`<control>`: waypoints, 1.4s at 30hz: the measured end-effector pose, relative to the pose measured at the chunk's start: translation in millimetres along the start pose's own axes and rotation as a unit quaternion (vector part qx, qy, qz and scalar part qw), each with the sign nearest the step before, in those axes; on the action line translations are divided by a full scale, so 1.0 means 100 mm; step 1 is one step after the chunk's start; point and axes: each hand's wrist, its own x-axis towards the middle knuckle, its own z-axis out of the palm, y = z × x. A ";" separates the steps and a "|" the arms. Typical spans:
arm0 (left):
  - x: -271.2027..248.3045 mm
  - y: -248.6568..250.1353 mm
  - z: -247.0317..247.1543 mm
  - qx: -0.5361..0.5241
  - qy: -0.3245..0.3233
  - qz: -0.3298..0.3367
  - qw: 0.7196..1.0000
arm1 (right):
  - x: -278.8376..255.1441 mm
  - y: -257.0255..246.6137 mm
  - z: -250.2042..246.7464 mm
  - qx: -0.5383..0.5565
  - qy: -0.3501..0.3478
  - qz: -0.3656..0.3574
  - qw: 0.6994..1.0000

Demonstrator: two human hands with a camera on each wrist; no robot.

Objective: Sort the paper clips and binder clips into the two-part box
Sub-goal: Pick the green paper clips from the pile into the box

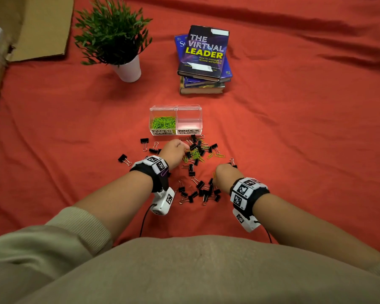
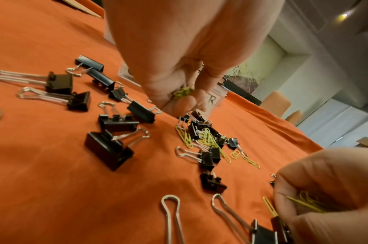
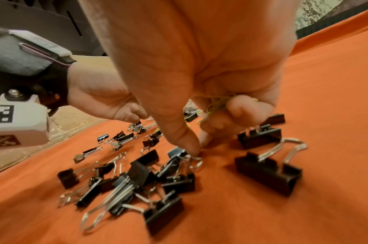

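Observation:
A clear two-part box point(image 1: 176, 109) stands on the red cloth; its left part, labelled PAPER CLIPS, holds green paper clips point(image 1: 164, 122), and the right part, labelled BINDER CLIPS, looks empty. Black binder clips point(image 1: 198, 191) and green paper clips point(image 1: 195, 155) lie mixed in front of it. My left hand point(image 1: 175, 150) is curled over the far pile and holds green paper clips point(image 2: 182, 93) in its palm. My right hand point(image 1: 226, 174) is curled above the near binder clips point(image 3: 149, 178), with green paper clips point(image 3: 217, 103) in its fingers and its thumb tip down at the cloth.
A potted plant point(image 1: 119, 40) in a white cup stands at the back left. A stack of books point(image 1: 204, 60) lies behind the box. Cardboard point(image 1: 31, 27) borders the cloth on the left. A few binder clips point(image 1: 124, 159) lie apart to the left.

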 end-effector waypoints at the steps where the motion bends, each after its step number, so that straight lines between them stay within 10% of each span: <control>1: 0.00 0.00 -0.01 -0.008 -0.003 -0.007 1.000 | -0.01 -0.01 0.01 0.003 0.000 -0.001 1.000; 21: -0.02 -0.03 0.08 0.387 0.008 0.034 0.921 | 0.10 -0.05 -0.02 0.100 -0.010 -0.005 0.995; 29: 0.03 -0.03 0.06 0.334 -0.011 0.015 0.942 | 0.31 0.31 -0.32 0.479 0.058 0.045 0.875; 42: -0.07 0.06 -0.25 0.224 0.009 0.068 0.972 | 0.41 0.09 -0.22 0.091 0.075 0.034 0.992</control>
